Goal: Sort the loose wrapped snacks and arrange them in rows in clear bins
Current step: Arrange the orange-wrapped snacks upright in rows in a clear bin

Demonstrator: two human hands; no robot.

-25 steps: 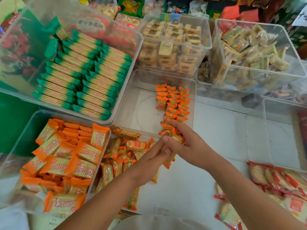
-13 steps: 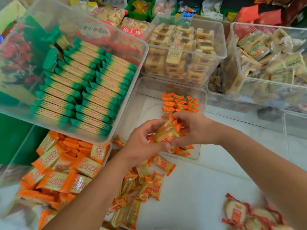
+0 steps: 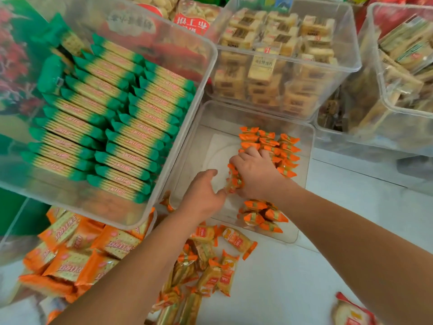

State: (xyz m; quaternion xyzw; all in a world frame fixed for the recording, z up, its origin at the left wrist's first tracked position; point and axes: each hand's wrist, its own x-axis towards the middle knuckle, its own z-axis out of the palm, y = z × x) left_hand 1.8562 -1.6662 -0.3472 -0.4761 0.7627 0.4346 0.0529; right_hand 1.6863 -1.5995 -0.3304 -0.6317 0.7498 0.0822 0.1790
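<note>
Clear bin [image 3: 199, 146], frame centre: orange-wrapped snacks [image 3: 281, 146] in rows. Right hand [image 3: 256, 177] grips a bundle [image 3: 234, 181] inside; left hand [image 3: 201, 195] beside, fingers relaxed.

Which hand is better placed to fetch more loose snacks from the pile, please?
Left: the left hand is open and nearer the loose pile; the right hand grips orange snacks inside the clear bin.
</note>
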